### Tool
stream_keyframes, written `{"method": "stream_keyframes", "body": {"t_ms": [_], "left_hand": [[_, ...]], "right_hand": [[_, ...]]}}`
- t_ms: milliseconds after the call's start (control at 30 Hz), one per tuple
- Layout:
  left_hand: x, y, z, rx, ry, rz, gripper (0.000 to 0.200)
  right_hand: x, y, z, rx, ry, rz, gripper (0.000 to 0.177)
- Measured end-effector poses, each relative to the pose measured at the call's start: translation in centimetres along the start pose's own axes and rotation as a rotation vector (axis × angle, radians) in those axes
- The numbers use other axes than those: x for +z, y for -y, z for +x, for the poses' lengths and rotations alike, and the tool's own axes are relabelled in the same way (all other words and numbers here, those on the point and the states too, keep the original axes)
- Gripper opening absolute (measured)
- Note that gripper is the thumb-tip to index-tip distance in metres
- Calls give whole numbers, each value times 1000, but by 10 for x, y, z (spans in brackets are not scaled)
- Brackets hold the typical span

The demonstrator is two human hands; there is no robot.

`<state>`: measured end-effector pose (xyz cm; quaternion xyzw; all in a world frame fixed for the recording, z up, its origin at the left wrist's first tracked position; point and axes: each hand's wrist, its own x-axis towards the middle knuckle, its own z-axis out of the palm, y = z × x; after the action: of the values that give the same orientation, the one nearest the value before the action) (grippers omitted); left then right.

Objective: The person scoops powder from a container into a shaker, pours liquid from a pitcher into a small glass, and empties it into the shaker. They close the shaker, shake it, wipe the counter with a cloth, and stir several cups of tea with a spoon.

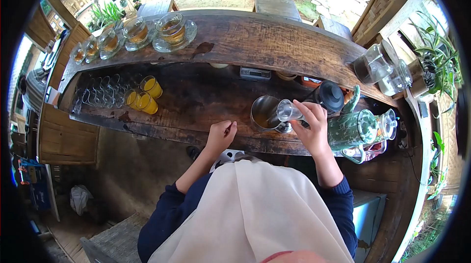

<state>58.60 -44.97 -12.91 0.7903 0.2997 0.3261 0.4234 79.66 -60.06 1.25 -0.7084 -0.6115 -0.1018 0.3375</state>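
While left hand (221,135) rests, right hand (312,121) holds a glass (286,110) (tilted).

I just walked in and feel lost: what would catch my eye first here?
The right hand holds a glass tilted over a metal cup, while the left hand rests on the near edge of the counter. Amber teacups line the upper ledge at left, and a green teapot stands at right.

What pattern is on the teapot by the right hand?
Teapot: green with a pale leaf print; head view.
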Motion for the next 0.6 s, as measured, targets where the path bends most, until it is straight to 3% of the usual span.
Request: {"method": "stream_keyframes", "body": {"t_ms": [600], "left_hand": [[-2, -5, 1, -14, 8, -13, 26]], "right_hand": [[-4, 0, 9, -42, 31, -85, 49]]}}
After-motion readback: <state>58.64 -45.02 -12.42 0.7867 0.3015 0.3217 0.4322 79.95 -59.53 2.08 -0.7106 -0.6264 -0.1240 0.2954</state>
